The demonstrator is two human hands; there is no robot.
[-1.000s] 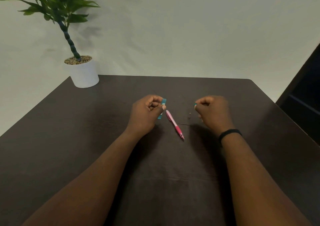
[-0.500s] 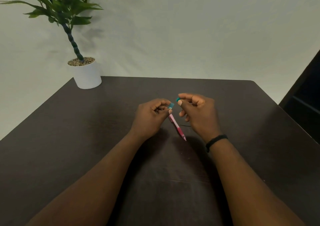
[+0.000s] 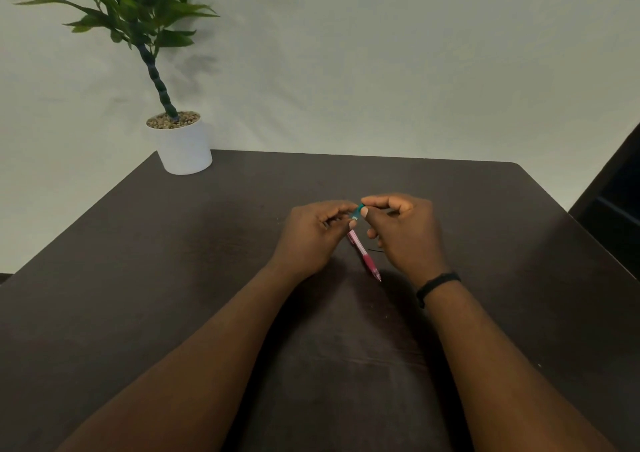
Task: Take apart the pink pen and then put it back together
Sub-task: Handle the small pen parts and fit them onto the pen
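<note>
Pink pen (image 3: 364, 255) lies on the dark tabletop (image 3: 173, 278) between my two hands, tip pointing toward me and to the right, upper end running up under my fingertips. It looks whole from here, with a darker pink grip section near the tip. Just above its upper end, a small teal piece (image 3: 357, 211) sits pinched between both hands; I cannot tell what kind of part it is. My left hand (image 3: 311, 235) is curled, thumb and forefinger closed on the lower end of the teal piece. My right hand (image 3: 403, 230) pinches its upper end, other fingers loosely bent. A thin dark sliver (image 3: 375, 251) lies on the tabletop beside the pen, by my right hand. Black wristband (image 3: 437, 284) on my right wrist. Potted plant (image 3: 173, 105) at the far left corner.
</note>
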